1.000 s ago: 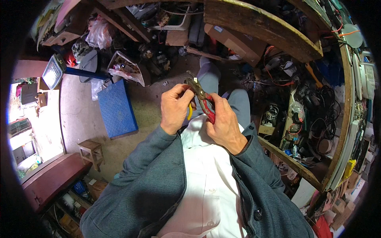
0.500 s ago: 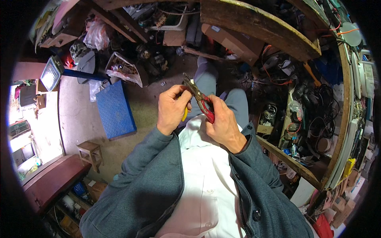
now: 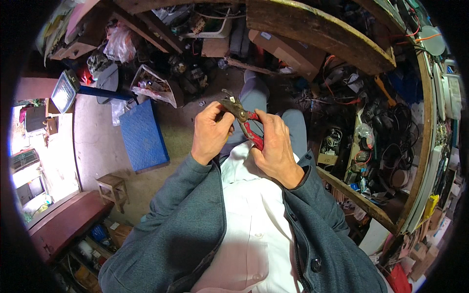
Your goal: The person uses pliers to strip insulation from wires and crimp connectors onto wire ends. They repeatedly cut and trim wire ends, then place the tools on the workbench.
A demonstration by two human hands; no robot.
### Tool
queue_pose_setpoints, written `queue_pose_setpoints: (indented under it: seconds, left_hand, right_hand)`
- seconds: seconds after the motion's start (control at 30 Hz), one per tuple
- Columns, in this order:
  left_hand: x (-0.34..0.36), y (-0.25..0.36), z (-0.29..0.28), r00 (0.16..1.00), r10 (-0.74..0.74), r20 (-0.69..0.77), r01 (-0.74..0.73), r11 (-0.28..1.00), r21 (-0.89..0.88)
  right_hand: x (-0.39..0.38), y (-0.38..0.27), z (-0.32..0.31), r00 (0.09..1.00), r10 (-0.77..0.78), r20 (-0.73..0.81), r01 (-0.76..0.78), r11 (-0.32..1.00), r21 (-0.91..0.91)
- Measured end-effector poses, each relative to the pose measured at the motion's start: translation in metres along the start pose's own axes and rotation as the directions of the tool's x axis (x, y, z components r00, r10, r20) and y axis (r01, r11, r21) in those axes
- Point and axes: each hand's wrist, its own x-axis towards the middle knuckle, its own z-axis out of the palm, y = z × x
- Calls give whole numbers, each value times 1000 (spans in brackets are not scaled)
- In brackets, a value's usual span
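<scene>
In front of my lap, my right hand [image 3: 274, 149] is wrapped round a pair of pliers [image 3: 243, 116] with red handles and worn dark metal jaws. The handles are spread apart, and the head points up and to the left. My left hand [image 3: 209, 134] is closed right beside the jaws, thumb and fingers pinched together. Its fingers hide what they hold. A small pale piece [image 3: 232, 99] shows at the jaws, too small to name.
On the floor at left stand a blue platform scale [image 3: 143, 136] and a small wooden stool [image 3: 112, 189]. Ahead, an open box [image 3: 155, 88] of scraps sits below a wooden bench edge [image 3: 317, 29]. Tangled cables [image 3: 391, 141] fill the right side, behind a wooden rail [image 3: 359, 201].
The pliers' handles have spread wider, with my right fingers reaching along the upper one. A yellow piece that stuck out below my left fingers is now out of sight.
</scene>
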Motion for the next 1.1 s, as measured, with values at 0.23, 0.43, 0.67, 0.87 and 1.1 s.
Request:
queue_pose_setpoints:
  seconds: [0.23, 0.43, 0.67, 0.87, 1.1]
  left_hand:
    - [2, -5, 3, 996, 77, -36, -74, 994, 83]
    - [4, -11, 1, 999, 34, 35, -35, 999, 20]
    - [-2, 3, 1, 995, -14, 98, 7, 998, 68]
    - [-3, -7, 5, 984, -111, 140, 104, 993, 54]
    - [-2, -19, 8, 988, -123, 92, 119, 992, 49]
  right_hand:
    - [0, -4, 0, 995, 85, -54, -81, 995, 59]
    - [-3, 5, 5, 997, 54, -61, -52, 998, 38]
    - [-6, 9, 10, 990, 114, -84, -112, 993, 28]
    - [-6, 27, 16, 993, 81, -89, -79, 997, 27]
    - [-9, 35, 22, 988, 156, 20, -157, 985, 68]
